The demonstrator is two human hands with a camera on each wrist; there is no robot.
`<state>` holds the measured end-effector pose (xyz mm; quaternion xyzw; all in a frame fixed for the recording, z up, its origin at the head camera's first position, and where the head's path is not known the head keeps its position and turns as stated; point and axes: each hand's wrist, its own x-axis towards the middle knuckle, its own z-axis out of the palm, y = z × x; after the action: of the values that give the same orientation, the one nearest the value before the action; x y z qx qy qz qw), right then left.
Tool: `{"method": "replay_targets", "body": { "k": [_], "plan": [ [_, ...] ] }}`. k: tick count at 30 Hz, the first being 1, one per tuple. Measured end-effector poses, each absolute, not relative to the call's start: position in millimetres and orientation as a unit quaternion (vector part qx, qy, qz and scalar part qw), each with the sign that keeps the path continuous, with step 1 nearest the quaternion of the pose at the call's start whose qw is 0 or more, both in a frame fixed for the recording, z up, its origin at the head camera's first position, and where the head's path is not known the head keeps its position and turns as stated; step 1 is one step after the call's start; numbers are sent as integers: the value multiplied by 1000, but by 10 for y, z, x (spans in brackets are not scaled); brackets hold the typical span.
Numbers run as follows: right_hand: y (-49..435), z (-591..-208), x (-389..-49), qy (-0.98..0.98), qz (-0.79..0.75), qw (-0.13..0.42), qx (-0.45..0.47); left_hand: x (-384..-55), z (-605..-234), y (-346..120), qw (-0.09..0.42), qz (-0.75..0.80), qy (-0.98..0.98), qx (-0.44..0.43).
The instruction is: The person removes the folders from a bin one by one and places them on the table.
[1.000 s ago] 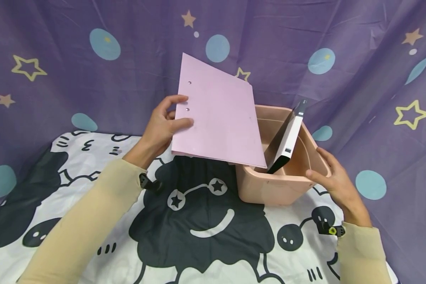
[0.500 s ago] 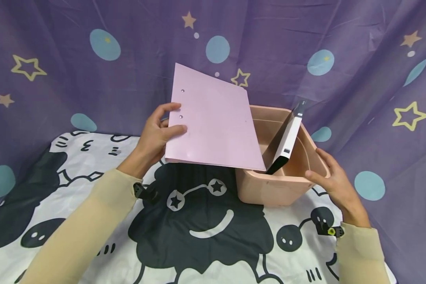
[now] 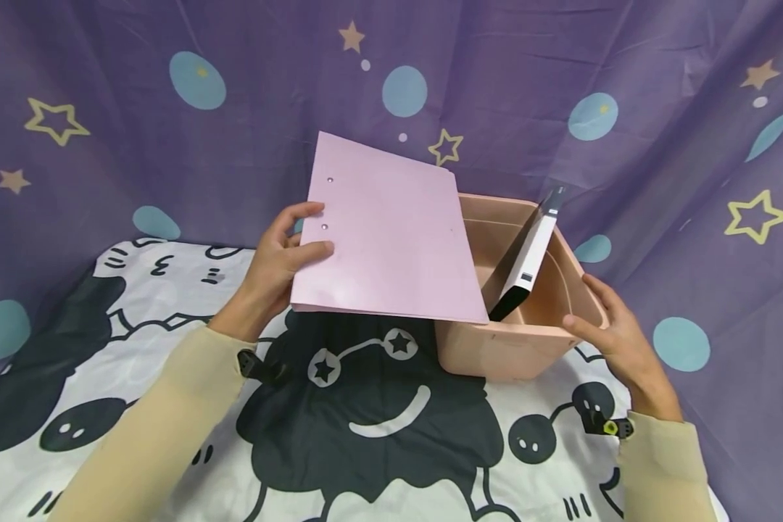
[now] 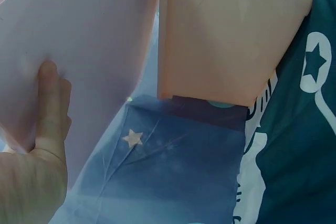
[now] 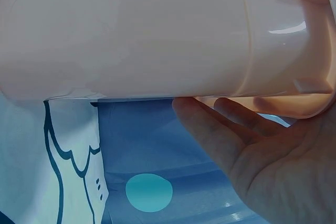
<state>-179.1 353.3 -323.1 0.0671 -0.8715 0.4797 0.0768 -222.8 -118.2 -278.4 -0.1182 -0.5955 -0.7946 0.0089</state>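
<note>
My left hand (image 3: 274,264) pinches the left edge of a pink file folder (image 3: 391,239), thumb on the front face. Two small metal rivets show near that edge. The folder slants in the air, its right part overlapping the left side of a peach plastic bin (image 3: 496,355) in the head view. In the left wrist view the folder (image 4: 100,30) bends slightly beside the bin (image 4: 231,30). My right hand (image 3: 620,341) holds the bin's right front corner, thumb at the rim and fingers along the outer side. Inside the bin leans a black binder with a white spine (image 3: 533,254).
The bin stands on a white cloth with black cartoon sheep (image 3: 378,399). A purple curtain (image 3: 267,94) with stars and blue spots hangs right behind and along the right side.
My left hand has moved down and a little left with the pink folder, which now sits lower and flatter. My right hand and the bin have stayed in place.
</note>
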Motion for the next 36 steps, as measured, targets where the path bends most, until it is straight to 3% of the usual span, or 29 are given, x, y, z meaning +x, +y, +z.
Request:
{"method": "replay_targets", "body": {
  "k": [36],
  "plan": [
    [3535, -3237, -1802, -870, 481, 79, 74, -2008, -3073, -1574, 6, -814, -573, -93]
  ]
}}
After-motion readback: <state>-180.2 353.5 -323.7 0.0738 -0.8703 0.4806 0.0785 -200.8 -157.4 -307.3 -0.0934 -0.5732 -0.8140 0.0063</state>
